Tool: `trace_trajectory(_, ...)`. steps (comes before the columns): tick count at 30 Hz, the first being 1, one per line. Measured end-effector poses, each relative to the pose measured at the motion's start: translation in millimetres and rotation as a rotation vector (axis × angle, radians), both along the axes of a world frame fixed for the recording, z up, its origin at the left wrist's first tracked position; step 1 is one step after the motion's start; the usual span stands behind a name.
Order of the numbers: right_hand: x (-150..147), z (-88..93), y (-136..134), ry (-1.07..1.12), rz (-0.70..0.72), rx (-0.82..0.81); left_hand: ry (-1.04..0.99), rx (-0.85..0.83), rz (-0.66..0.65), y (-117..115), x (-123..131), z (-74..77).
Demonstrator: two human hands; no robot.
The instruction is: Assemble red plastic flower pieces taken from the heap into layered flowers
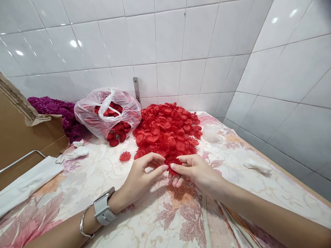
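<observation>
In front of the heap, my right hand (pixel 192 170) pinches a red artificial flower (pixel 173 162) between thumb and forefinger, its other fingers curled beneath. My left hand (pixel 146 172) is curved in from the other side, with thumb and forefinger closed at the flower's left edge. Just behind both hands rises a large heap of red artificial flower heads (pixel 167 127) with toothed petals. One loose red flower head (pixel 125 156) lies flat on the tablecloth to the left of the heap.
A tied clear plastic bag (pixel 85 110) of red flower heads stands left of the heap. Purple flowers (pixel 55 108) lie behind a cardboard box (pixel 46 136). Crumpled clear plastic (pixel 212 132) is at right. A tiled wall (pixel 170 44) bounds the floral tablecloth (pixel 134 220).
</observation>
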State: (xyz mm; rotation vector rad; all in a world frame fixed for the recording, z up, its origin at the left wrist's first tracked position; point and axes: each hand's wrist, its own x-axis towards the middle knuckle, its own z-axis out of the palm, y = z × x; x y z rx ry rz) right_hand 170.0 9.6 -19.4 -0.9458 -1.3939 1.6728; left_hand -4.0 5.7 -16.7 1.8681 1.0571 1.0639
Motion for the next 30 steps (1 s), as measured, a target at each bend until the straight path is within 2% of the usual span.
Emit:
trace_trajectory(3,-2,1.4,-3,-0.017,-0.031,-0.018,-0.12,-0.124,-0.025,2,2,-2.2)
trace_trajectory(6,-3,4.1,-5,-0.017,0.01,-0.007,-0.193,-0.183,-0.003,3,3,-4.5)
trace_trajectory(10,-2,4.1,-4,-0.032,0.065,0.025,-0.2,-0.17,0.029,2,4,-5.6)
trace_trajectory(22,-5,-1.5,-3,-0.02,-0.074,0.01,-0.184,-0.16,0.029,-8,7,-0.4)
trace_trajectory(25,-4,-0.9,-2,-0.04,-0.105,0.02,-0.136,-0.052,0.041,-11,6,0.4)
trace_trajectory(28,-3,1.9,-4,-0.152,-0.157,0.119,-0.007,0.049,0.09,-13,6,1.2)
trace_trajectory(30,-3,4.2,-6,-0.303,-0.199,0.259,0.033,-0.012,0.112,-12,6,1.3)
